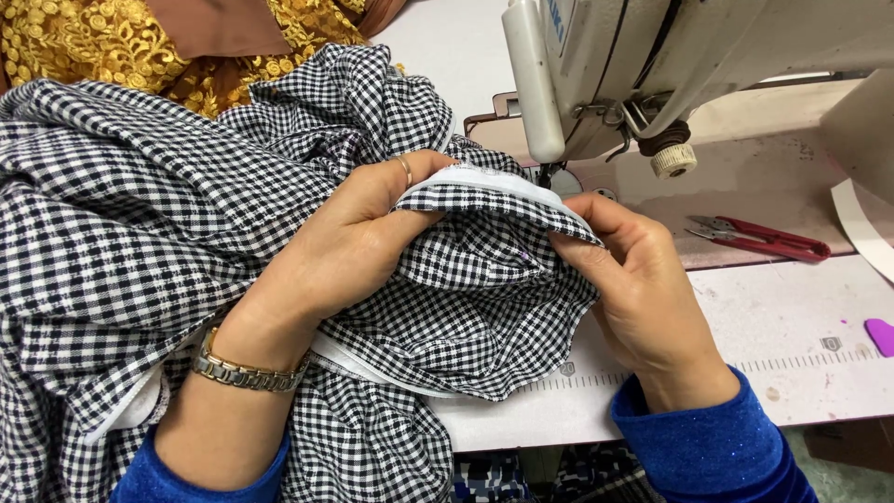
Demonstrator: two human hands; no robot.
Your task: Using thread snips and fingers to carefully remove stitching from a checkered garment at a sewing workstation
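Note:
A black-and-white checked garment (140,233) lies bunched over the sewing table and my lap. My left hand (349,247), with a ring and a gold bracelet, pinches a folded edge of the checked fabric with a white lining strip (484,182) on top. My right hand (629,270) grips the same fold from the right side, fingers closed on the cloth. The fold sits just in front of the white sewing machine (596,65), near its needle area (551,172).
Red-handled thread snips (759,237) lie on the machine bed to the right. A purple chalk piece (880,335) rests at the right edge of the white table (792,363), which has a printed ruler. Gold embroidered fabric (112,42) lies at the back left.

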